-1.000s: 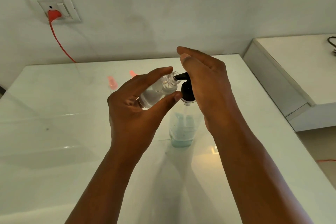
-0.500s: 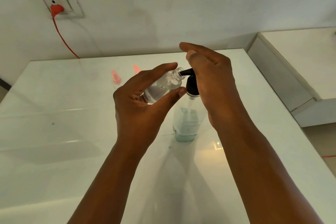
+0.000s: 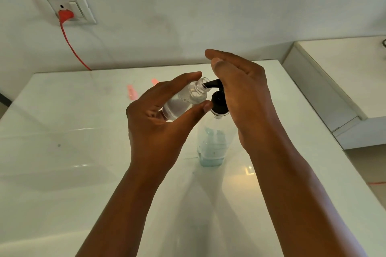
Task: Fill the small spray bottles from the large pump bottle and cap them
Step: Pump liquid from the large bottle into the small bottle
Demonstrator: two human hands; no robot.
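Observation:
My left hand (image 3: 158,119) grips a small clear spray bottle (image 3: 184,100), tilted with its open neck against the black pump spout (image 3: 212,84). Clear liquid fills part of the small bottle. The large clear pump bottle (image 3: 213,144) stands upright on the white table (image 3: 62,152), with bluish liquid in its lower part. My right hand (image 3: 244,98) rests flat on top of the black pump head, fingers straight, and hides most of it. Two pink spray caps (image 3: 132,92) (image 3: 154,81) lie on the table behind my hands.
A wall socket (image 3: 66,9) with a red plug and red cord (image 3: 73,48) sits at the upper left. A lower white counter (image 3: 344,81) adjoins the table on the right. The table's right edge runs close to my right forearm.
Both hands keep their hold at the pump. The view has shifted slightly, and the small bottle's neck stays at the spout.

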